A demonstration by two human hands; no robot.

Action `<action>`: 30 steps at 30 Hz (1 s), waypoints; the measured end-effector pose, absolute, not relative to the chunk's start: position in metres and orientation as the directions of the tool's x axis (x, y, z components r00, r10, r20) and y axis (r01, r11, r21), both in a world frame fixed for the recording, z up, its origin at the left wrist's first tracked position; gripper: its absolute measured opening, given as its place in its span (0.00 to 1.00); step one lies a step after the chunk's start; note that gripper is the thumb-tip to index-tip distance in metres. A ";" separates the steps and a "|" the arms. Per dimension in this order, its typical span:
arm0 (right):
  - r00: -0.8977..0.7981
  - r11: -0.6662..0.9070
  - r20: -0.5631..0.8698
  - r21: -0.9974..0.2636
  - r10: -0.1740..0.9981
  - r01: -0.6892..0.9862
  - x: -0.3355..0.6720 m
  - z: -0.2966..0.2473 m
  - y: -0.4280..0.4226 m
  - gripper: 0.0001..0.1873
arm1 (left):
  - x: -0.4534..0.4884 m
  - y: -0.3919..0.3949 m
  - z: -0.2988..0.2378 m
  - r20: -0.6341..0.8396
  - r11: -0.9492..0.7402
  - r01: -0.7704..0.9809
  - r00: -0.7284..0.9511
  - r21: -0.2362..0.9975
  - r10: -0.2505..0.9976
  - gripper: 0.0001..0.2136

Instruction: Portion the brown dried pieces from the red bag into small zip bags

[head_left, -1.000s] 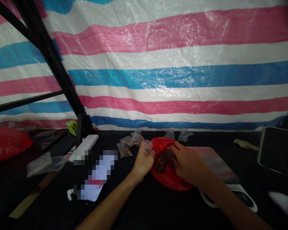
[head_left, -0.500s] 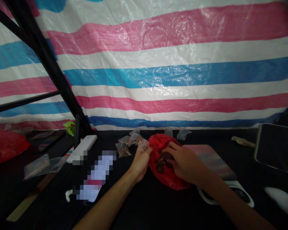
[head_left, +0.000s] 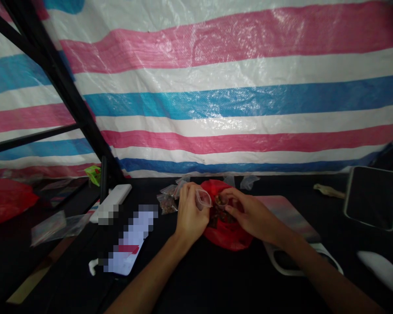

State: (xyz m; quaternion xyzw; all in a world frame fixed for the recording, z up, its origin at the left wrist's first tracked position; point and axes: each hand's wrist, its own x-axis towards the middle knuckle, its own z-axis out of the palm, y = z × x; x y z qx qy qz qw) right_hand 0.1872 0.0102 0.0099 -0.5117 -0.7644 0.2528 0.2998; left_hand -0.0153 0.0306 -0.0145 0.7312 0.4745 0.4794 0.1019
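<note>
Left hand (head_left: 192, 216): fingers gripping a clear bag (head_left: 203, 199), mouth open. Right hand (head_left: 249, 213): fingers gripping what looks like a small cup (head_left: 220, 201) with brown bits, above open red bag (head_left: 232, 240). Red bag sits toward table's (head_left: 222, 283) far edge, mid-length. Filled baggies (head_left: 167, 204) just beside left hand, near far edge.

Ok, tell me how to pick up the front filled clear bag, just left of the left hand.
Pinch the front filled bag by its clear upper edge, probably best coming from the left: its brown contents show lower down, other clear bags lie behind it, and the left hand is close on its right.
</note>
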 end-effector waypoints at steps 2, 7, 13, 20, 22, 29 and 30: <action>-0.308 0.382 0.248 -0.756 0.919 0.532 0.188 0.015 0.010 0.17 | -0.016 0.029 -0.014 0.576 -0.529 0.640 0.161 0.557 0.802 0.06; -0.356 0.504 0.359 -0.663 0.863 0.553 0.182 0.025 0.002 0.17 | -0.015 0.029 -0.019 0.490 -0.513 0.734 0.280 0.445 0.826 0.09; -0.414 0.610 0.466 -0.434 0.782 0.662 0.178 0.015 0.002 0.20 | -0.013 0.028 -0.018 0.466 -0.573 0.699 0.373 0.428 0.803 0.08; -0.470 0.645 0.454 -0.401 0.757 0.650 0.182 0.013 0.005 0.23 | -0.012 0.027 -0.016 0.472 -0.593 0.665 0.386 0.453 0.793 0.05; -0.464 0.627 0.433 -0.412 0.773 0.661 0.181 0.015 0.003 0.18 | -0.013 0.026 -0.015 0.458 -0.604 0.647 0.408 0.465 0.790 0.05; -0.298 0.479 0.384 -0.579 0.874 0.659 0.182 0.023 0.001 0.13 | -0.011 0.023 -0.013 0.486 -0.587 0.674 0.366 0.449 0.793 0.05; -0.276 0.468 0.385 -0.617 0.880 0.632 0.182 0.024 0.001 0.14 | -0.010 0.022 -0.013 0.501 -0.550 0.700 0.308 0.456 0.808 0.04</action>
